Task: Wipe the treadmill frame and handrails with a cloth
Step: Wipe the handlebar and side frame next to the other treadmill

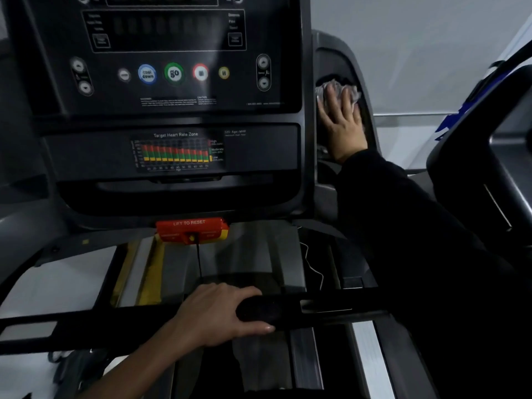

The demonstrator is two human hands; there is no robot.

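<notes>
Both hands showed in the head view. The right hand (342, 125) pressed the cloth (353, 93) flat, fingers straight, against the frame (345, 57) just beside the console (172, 73). The left hand (218, 312) curled its fingers round the front handrail (331, 311) (apparently for balance). Wiping seemed mid-way on that upright; the handrails looked not yet done.

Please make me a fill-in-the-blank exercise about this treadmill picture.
The right hand presses the cloth on the frame, ____ of the console.
The left hand grips the handrail, whose colour is ____.
The red switch reads LIFT TO ____.
The green button reads ____.
Missing words: right; black; RESET; go.
</notes>
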